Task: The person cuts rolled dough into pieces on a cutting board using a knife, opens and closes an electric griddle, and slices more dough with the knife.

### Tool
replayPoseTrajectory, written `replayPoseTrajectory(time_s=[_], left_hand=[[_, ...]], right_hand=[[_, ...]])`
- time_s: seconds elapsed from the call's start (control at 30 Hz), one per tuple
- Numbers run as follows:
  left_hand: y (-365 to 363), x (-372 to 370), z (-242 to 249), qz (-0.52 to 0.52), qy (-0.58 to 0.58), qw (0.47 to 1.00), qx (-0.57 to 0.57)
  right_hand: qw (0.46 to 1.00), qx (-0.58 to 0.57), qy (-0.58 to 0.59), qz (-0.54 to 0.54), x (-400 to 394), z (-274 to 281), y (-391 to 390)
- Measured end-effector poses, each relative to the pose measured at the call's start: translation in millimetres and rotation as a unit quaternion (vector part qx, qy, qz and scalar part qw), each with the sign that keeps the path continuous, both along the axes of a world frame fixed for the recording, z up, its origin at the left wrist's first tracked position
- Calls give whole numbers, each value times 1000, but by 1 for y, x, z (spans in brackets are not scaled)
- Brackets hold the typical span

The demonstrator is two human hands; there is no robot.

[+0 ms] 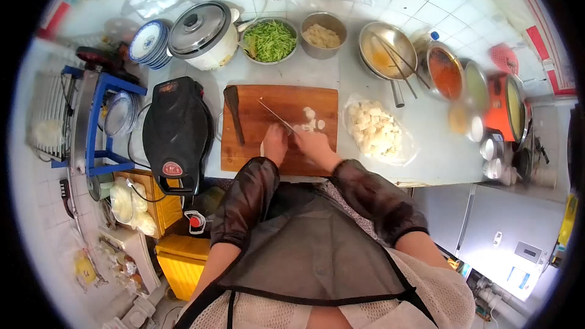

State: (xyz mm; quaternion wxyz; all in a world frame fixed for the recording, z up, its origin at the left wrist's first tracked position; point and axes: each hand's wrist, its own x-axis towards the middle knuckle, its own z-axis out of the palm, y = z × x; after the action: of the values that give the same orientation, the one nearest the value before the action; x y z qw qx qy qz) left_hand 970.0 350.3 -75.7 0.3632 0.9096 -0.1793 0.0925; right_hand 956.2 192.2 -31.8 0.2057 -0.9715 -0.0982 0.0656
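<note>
A wooden cutting board [247, 116] lies on the counter in front of me. My right hand [312, 144] is closed on a knife [274, 113], whose blade points up and left over the board. Beside it, my left hand [275, 143] has its fingers bent near the blade; what they hold, if anything, is too small to make out. White cut pieces [314, 123] lie on the board just above my right hand. A dark flat-handled tool [234, 114] rests along the board's left side. Right of the board, a clear bag holds many white chunks [373, 129].
A black electric appliance [175, 128] stands left of the board. Behind are a rice cooker [204, 36], a bowl of green vegetables [269, 41], a metal pot [323, 35] and a pan [388, 50] with chopsticks. Several containers, one with red sauce [445, 73], stand at the right.
</note>
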Motion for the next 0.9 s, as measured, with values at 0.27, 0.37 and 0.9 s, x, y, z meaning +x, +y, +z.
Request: replayPoseTrajectory(time_s=[0.27,0.37,0.9], left_hand=[[5,-4,14,-7,6,1000,-21],[3,-4,12,-7,22,999,-25],[-31,12,22,-75,-32,996,-27]], right_hand=[[999,25,18,9,-10,28,-24],[998,7,59,-15,-20,27,-11],[995,60,17,-77,-25,12,-67]])
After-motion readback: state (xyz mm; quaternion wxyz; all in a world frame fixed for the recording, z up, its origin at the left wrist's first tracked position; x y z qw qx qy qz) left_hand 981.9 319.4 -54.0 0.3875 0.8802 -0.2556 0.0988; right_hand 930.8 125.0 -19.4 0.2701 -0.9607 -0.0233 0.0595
